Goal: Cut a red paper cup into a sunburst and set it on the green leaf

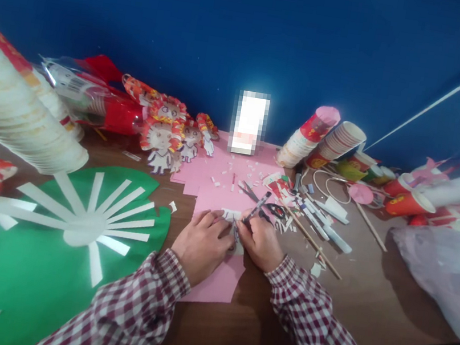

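Observation:
My right hand [263, 241] is closed round a dark marker pen [257, 206], its tip down at a small white paper piece [238, 247] with drawn lines. Over the left side of that piece lies my left hand [202, 244], fingers stretched out and pressing it down; part of the paper is hidden beneath them. Both hands rest on pink paper sheets [211, 285]. Just beyond them lie scissors [248, 190] with open blades, among small white paper scraps [216, 182].
Green paper [106, 304] with fanned white strips lies left, below leaning paper cup stacks [28, 102]. Cartoon paper cutouts [161, 139] stand behind. On the right are pens [313, 219], a wooden stick [317, 249], more cup stacks [340, 143] and a plastic bag [434, 278].

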A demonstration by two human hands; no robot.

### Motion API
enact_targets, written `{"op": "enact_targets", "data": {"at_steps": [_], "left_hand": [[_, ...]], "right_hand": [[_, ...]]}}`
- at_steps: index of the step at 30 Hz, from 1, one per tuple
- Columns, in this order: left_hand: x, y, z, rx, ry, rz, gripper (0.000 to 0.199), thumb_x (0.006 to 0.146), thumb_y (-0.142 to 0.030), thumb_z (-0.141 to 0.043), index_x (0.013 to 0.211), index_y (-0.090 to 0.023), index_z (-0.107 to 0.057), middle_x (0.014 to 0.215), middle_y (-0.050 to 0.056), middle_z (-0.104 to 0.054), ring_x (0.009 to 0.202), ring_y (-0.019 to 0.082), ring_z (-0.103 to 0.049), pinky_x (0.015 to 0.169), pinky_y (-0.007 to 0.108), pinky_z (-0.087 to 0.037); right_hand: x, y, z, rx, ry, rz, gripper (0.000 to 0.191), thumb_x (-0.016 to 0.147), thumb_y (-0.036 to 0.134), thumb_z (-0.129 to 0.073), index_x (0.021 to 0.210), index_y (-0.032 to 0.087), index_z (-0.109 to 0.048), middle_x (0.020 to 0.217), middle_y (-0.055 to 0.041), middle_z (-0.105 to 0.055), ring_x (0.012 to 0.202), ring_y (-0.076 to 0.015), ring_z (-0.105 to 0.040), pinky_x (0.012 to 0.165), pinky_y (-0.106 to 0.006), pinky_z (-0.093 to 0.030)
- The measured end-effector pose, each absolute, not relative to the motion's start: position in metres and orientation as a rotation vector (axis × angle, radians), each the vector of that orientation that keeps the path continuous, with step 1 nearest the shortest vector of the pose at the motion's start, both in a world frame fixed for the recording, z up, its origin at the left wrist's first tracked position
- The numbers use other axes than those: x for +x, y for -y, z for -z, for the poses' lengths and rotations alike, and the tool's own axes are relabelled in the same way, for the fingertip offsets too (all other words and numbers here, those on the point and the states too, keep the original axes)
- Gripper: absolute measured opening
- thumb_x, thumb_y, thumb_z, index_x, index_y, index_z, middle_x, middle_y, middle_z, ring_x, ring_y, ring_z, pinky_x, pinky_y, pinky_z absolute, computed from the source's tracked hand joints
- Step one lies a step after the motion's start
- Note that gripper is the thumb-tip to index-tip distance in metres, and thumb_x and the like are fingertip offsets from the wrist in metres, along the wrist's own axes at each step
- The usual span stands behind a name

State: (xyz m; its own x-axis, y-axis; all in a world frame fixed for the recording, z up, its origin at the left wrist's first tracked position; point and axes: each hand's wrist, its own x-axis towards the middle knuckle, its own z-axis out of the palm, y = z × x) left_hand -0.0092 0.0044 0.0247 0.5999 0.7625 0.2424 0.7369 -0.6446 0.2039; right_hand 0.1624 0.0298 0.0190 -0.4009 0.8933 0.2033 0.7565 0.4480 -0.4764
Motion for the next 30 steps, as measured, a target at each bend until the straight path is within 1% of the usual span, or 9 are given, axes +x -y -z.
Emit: {"op": "enact_targets", "data": {"at_steps": [4,9,15,23,30], "left_hand": [[-0.0091,-0.0047,-0.0246,2.736,-1.282,-0.473,0.015,0.080,-0.021,-0.051,0.091,-0.020,-0.060,0.099,0.007,-0.058,0.114,0.025,-0.040,0.096,0.045,-0.033],[-0.0082,-0.0050,-0.0247,2.742,-1.284,-0.479,0.016,0.079,-0.021,-0.051,0.093,-0.020,-0.060,0.099,0.007,-0.058,0.114,0.025,-0.040,0.095,0.044,-0.034],[-0.0083,-0.0048,-0.0253,2.747,-1.282,-0.446,0.016,0.080,-0.021,-0.050,0.093,-0.020,-0.060,0.100,0.007,-0.057,0.114,0.025,-0.040,0.095,0.044,-0.034],[-0.0081,-0.0046,-0.0247,2.755,-1.280,-0.491,0.016,0.079,-0.020,-0.051,0.093,-0.020,-0.060,0.097,0.008,-0.058,0.113,0.025,-0.041,0.093,0.045,-0.035],[-0.0081,-0.0051,-0.0250,2.748,-1.277,-0.475,0.015,0.080,-0.021,-0.049,0.090,-0.020,-0.060,0.099,0.007,-0.058,0.114,0.026,-0.040,0.094,0.045,-0.035]], "right_hand": [[0.1632,-0.0300,-0.0194,-1.387,2.282,-0.436,0.021,0.089,0.029,-0.037,0.085,0.016,-0.052,0.069,-0.0058,-0.060,0.066,-0.0180,-0.058,0.062,-0.026,-0.040],[0.1636,-0.0299,-0.0197,-1.390,2.288,-0.439,0.021,0.089,0.030,-0.037,0.085,0.016,-0.052,0.066,-0.0037,-0.059,0.063,-0.0169,-0.057,0.060,-0.025,-0.039],[0.1639,-0.0293,-0.0192,-1.394,2.299,-0.449,0.022,0.089,0.031,-0.036,0.087,0.016,-0.052,0.069,-0.0047,-0.060,0.067,-0.0172,-0.058,0.062,-0.025,-0.040],[0.1638,-0.0298,-0.0210,-1.372,2.294,-0.463,0.020,0.088,0.029,-0.038,0.086,0.016,-0.052,0.064,-0.0029,-0.058,0.060,-0.0163,-0.056,0.058,-0.024,-0.038],[0.1650,-0.0290,-0.0190,-1.384,2.248,-0.477,0.018,0.088,0.028,-0.038,0.088,0.016,-0.051,0.066,-0.0032,-0.058,0.063,-0.0163,-0.056,0.061,-0.025,-0.040]]}}
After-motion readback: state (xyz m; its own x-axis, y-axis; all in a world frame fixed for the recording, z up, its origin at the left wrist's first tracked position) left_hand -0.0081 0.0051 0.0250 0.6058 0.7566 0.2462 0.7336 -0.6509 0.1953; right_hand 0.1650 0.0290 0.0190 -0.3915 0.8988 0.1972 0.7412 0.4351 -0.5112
